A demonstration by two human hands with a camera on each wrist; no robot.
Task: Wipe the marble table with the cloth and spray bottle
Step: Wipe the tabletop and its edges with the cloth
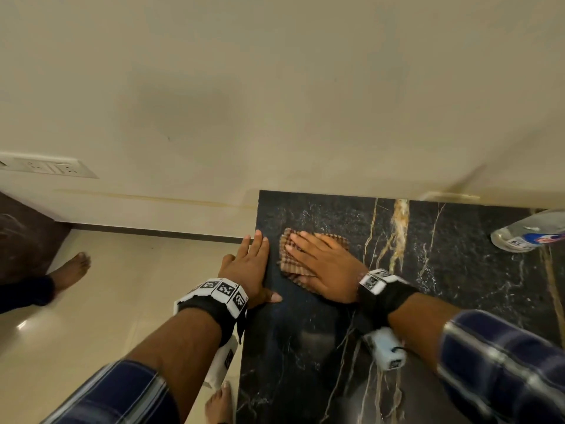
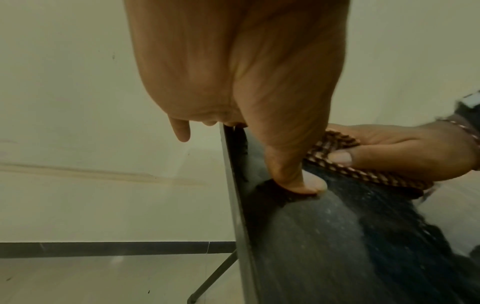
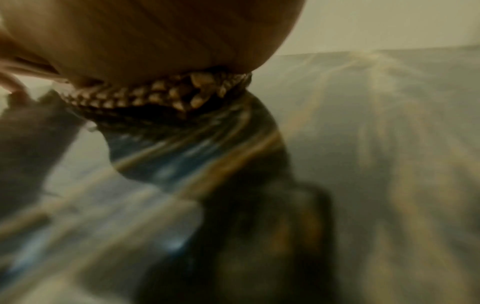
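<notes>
A black marble table [image 1: 443, 270] with gold and white veins fills the right of the head view. My right hand [image 1: 321, 264] lies flat, fingers straight, pressing a brown checked cloth [image 1: 289, 261] onto the table near its far left corner. The cloth [image 2: 345, 166] shows under that hand's thumb in the left wrist view, and the cloth [image 3: 155, 94] peeks from under the palm in the blurred right wrist view. My left hand [image 1: 250, 267] rests flat on the table's left edge [image 2: 233, 185], thumb on top. A clear bottle [image 1: 529, 234] lies at the right edge.
A cream wall [image 1: 275, 102] runs right behind the table. Left of the table is tiled floor [image 1: 107, 286], with another person's bare foot [image 1: 72, 270] there and my own foot [image 1: 218, 405] by the table. A thin metal table leg [image 2: 210, 277] slants below the edge.
</notes>
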